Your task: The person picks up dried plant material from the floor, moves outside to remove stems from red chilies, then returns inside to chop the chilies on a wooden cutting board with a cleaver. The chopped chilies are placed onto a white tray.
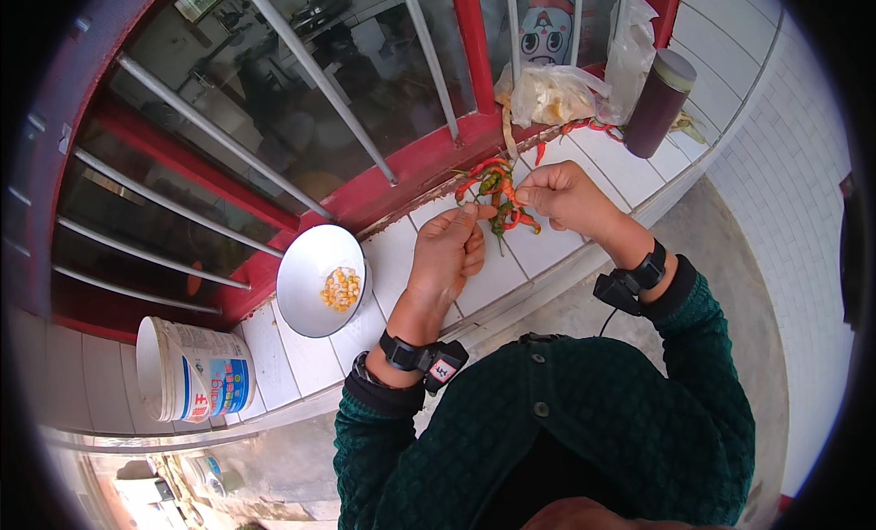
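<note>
A small pile of red and green chili peppers [490,182] lies on the white-tiled window ledge [493,283]. My right hand [564,198] has thumb and forefinger pinched on an orange-red chili pepper [508,186] at the right side of the pile. On the opposite side, my left hand [448,249] is turned palm inward with its fingers curled. Its thumb and forefinger reach the pile's edge, and whether anything is between them is too small to tell. Left of my hands, a white enamel bowl [304,276] holds yellow and pale corn kernels [341,289].
A red-framed window with metal bars [321,88] borders the ledge. A white plastic bucket [154,369] stands at its left end. At the right are a dark lidded bottle [657,109], plastic bags [554,95] and more red peppers [578,124].
</note>
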A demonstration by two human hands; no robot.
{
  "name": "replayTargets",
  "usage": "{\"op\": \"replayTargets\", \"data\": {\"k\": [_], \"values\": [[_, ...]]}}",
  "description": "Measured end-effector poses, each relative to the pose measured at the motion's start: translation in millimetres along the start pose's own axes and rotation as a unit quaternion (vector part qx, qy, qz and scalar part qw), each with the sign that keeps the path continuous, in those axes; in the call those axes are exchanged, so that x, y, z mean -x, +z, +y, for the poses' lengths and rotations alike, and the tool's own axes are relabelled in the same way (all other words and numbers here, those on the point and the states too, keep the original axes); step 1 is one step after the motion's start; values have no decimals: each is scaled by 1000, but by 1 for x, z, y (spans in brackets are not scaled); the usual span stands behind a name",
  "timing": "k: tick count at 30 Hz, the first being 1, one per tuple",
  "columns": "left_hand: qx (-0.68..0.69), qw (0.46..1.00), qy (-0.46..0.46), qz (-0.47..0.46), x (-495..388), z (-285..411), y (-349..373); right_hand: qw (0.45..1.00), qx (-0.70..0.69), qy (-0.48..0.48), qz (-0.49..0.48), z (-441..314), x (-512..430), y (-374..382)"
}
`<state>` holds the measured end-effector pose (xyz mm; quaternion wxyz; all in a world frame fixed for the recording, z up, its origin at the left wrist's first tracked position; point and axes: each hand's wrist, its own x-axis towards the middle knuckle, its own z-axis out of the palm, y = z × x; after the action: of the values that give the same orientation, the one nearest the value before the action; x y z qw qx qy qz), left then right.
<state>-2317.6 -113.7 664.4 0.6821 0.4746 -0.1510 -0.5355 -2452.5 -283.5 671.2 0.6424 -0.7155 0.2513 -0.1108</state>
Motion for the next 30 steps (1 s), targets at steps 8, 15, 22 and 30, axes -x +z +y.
{"op": "replayTargets", "data": {"k": [8,15,22,30], "values": [[-59,997,51,19,-2,-5,1,987,84,-136,-23,8,-3,33],[-46,993,59,87,-3,-3,-3,834,495,-106,219,19,-13,-57],[-50,987,108,107,-2,-2,0,809,531,43,248,34,-42,-125],[-42,989,112,87,-2,-3,-5,829,498,56,248,23,-71,-116]]}}
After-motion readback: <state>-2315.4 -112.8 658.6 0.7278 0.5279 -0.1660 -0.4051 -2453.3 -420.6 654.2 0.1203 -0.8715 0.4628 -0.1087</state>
